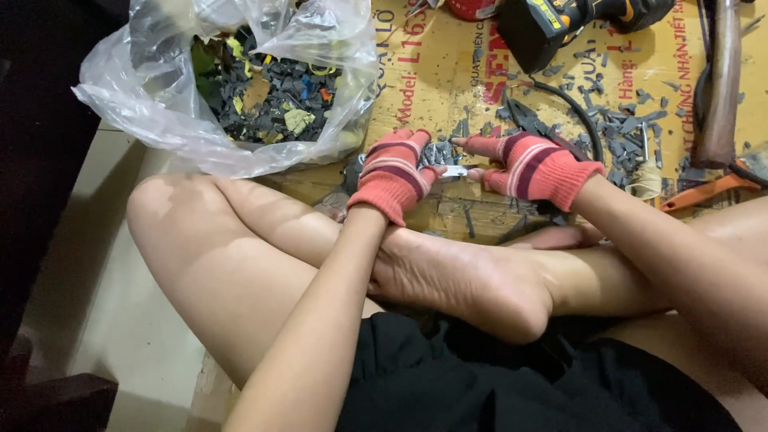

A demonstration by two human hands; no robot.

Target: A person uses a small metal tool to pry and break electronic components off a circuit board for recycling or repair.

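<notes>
Red-striped gloved hands working a small metal piece [454, 170].
Left hand [394, 174] and right hand [530, 166] both pinch it, just below the clear plastic bag [160, 112].

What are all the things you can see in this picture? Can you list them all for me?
plastic bag: one, clear, upper left, open and full of scraps
scraps in the bag: many, mostly dark grey with some yellow, inside the bag
cardboard sheet: one, yellow-brown, spread on the floor
loose grey bits: many, dark grey, scattered on the cardboard at right
power tool: one, black and yellow, top middle
orange-handled tool: one, right edge
small pale piece: one, whitish, between the two hands
left hand: pink striped fingerless glove, touching the small piece
right hand: same kind of glove, fingers at the small piece
bare legs: crossed, bottom of picture
</notes>
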